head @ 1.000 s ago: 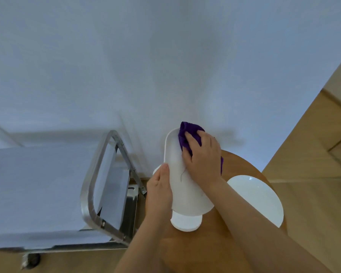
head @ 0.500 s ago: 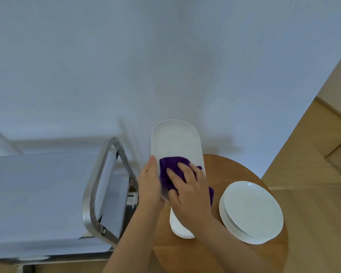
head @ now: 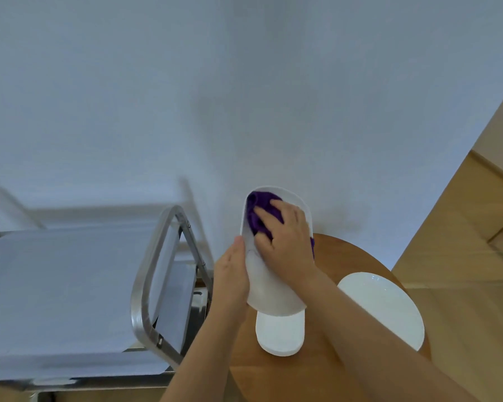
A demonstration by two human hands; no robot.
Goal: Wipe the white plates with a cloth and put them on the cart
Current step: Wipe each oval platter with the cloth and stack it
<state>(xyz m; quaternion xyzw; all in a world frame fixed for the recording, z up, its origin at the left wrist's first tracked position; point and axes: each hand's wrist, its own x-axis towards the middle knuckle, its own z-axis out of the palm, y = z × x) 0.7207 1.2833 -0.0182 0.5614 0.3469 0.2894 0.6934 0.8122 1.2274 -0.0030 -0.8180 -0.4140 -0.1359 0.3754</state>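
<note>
White glazed ceramic, in the form of a long oval platter [head: 269, 288], is held tilted above the round wooden surface [head: 276, 375], its far end raised towards the pale wall [head: 244, 97]. The platter is gripped along its left edge by the left hand [head: 231, 281], the thumb laid on the rim and the fingers hidden behind the plate. A crumpled purple cloth [head: 259, 211] is pressed against the upper part of the platter's face by the right hand [head: 285, 236], whose fingers are spread and bent over the cloth; a corner of the cloth shows past the wrist at the platter's right edge.

Directly beneath the held platter, a second white oval platter [head: 280, 333] is seen lying flat on the surface. Near the surface's right edge a stack of round white plates [head: 389, 309] is set, partly hidden by the right forearm.

To the left of the surface, just beside it, a metal cart [head: 145, 285] with a tubular steel handle and a flat grey top shelf is stood. Light wooden flooring [head: 462, 256] is seen to the right.
</note>
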